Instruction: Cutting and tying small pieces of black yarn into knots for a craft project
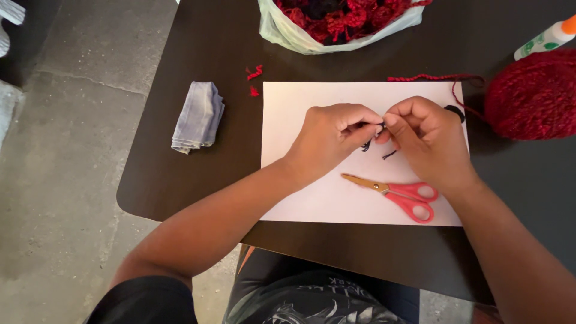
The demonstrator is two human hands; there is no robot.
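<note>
**Black yarn scrap pinched between both hands over the white sheet**

Black yarn scrap sits right where the two hands meet, above the middle of the white paper sheet on the dark table. The head view is the only one.

The left hand is curled into a loose fist, thumb and forefinger closed on the scrap from its left. The right hand is curled likewise, its fingertips pressed on the same scrap from the right, so the knuckles of both nearly touch. The piece is tiny and mostly hidden by the fingers; its long axis cannot be told, though a short dark tail hangs down toward the paper. Neither hand is nearer: both have it.

Just below the pinch, two loose black yarn bits lie on the sheet. Nearer the person, red-handled scissors rest on the paper, blades shut and pointing to the sheet's left edge, handles under the right wrist. Nothing stands between the hands and the scissors.

At the table's right edge lies a red yarn ball, its strand running along the sheet's far edge. A glue bottle lies at the far right corner. A plastic bag of red yarn pieces sits at the far edge, two red scraps just off the sheet's far left corner, and a folded grey cloth near the left edge, well apart from the hands.
</note>
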